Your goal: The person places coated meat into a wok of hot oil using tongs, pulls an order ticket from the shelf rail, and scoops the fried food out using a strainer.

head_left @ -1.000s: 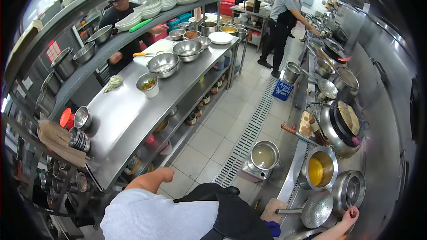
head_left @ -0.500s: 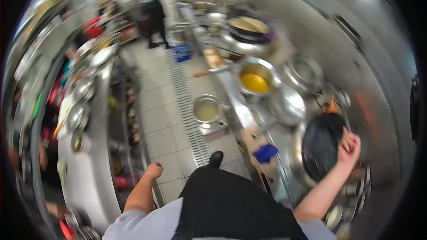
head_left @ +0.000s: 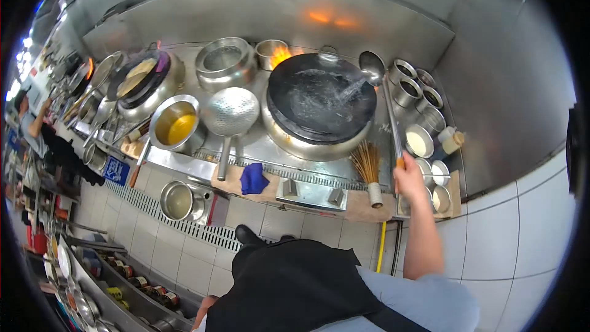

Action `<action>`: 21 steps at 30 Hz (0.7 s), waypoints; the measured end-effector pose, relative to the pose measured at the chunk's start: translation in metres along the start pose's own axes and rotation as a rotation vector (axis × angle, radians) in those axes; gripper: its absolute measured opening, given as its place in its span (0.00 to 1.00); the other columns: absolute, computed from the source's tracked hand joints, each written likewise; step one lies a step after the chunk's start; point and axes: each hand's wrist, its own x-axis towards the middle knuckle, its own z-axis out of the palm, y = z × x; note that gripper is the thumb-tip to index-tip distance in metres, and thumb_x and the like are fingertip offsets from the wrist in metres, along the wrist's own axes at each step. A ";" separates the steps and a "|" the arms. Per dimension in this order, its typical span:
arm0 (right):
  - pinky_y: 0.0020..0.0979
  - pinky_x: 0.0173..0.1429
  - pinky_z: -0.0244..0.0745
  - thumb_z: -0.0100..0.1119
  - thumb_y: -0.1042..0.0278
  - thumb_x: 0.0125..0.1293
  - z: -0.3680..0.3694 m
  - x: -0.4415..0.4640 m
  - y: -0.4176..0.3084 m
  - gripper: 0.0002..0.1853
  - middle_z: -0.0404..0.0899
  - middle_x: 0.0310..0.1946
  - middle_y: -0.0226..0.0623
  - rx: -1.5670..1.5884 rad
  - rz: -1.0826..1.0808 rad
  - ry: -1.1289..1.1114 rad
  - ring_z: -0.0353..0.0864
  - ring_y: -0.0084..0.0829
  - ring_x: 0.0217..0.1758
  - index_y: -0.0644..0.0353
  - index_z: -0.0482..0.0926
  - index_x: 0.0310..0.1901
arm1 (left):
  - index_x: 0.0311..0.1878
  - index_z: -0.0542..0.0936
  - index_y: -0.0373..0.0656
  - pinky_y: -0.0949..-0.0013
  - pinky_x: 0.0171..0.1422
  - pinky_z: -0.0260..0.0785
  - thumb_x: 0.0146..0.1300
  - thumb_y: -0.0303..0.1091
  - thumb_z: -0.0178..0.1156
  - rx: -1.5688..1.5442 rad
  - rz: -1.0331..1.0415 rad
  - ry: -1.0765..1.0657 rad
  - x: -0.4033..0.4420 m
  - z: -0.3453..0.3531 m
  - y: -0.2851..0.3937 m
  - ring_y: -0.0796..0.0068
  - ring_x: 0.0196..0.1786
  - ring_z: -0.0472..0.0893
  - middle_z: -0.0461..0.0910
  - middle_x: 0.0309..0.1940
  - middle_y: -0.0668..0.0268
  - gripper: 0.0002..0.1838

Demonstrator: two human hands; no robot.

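Note:
My right hand (head_left: 408, 179) is closed round the handle of a long metal ladle (head_left: 372, 63). The ladle's bowl is over the right rim of a black wok (head_left: 316, 114), and clear liquid streams from it into the wok. The wok sits on a round steel burner ring, with orange flame (head_left: 281, 55) at its back left. Below the ladle handle stands a bamboo brush (head_left: 367, 167) with a pale grip. Only a little of my left hand (head_left: 209, 301) shows low beside my apron; its fingers are hidden.
Left of the wok are a perforated strainer (head_left: 231, 112), a pot of yellow liquid (head_left: 176, 124), a lidded steel pot (head_left: 225, 61) and a purple cloth (head_left: 253, 179). Several seasoning tins (head_left: 419, 141) line the right side. A person (head_left: 46, 129) stands far left. A pot (head_left: 177, 200) stands low beyond the counter.
My view has swung right from the aisle to face the stove. My right hand now grips the ladle, and liquid is pouring into the wok. My left hand has dropped mostly from sight.

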 end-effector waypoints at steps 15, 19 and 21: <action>0.44 0.50 0.72 0.54 0.71 0.58 0.030 -0.081 0.194 0.23 0.78 0.43 0.55 -1.042 0.114 0.223 0.77 0.53 0.45 0.68 0.69 0.56 | 0.43 0.80 0.39 0.56 0.54 0.70 0.59 0.44 0.52 -0.071 0.052 0.353 0.034 -0.099 0.016 0.49 0.46 0.78 0.80 0.41 0.49 0.19; 0.44 0.57 0.68 0.51 0.71 0.59 0.083 -0.052 0.094 0.28 0.70 0.54 0.57 -1.149 0.158 0.175 0.70 0.55 0.56 0.67 0.62 0.62 | 0.47 0.79 0.40 0.60 0.52 0.71 0.57 0.44 0.56 -0.235 0.009 0.420 0.002 -0.098 -0.046 0.54 0.45 0.80 0.81 0.38 0.51 0.20; 0.46 0.54 0.69 0.48 0.74 0.55 0.138 -0.038 0.043 0.25 0.75 0.44 0.58 -1.068 -0.219 0.131 0.74 0.55 0.49 0.66 0.69 0.58 | 0.48 0.79 0.40 0.61 0.51 0.71 0.57 0.45 0.56 -0.357 0.005 0.454 -0.017 -0.087 -0.084 0.55 0.44 0.80 0.82 0.37 0.52 0.21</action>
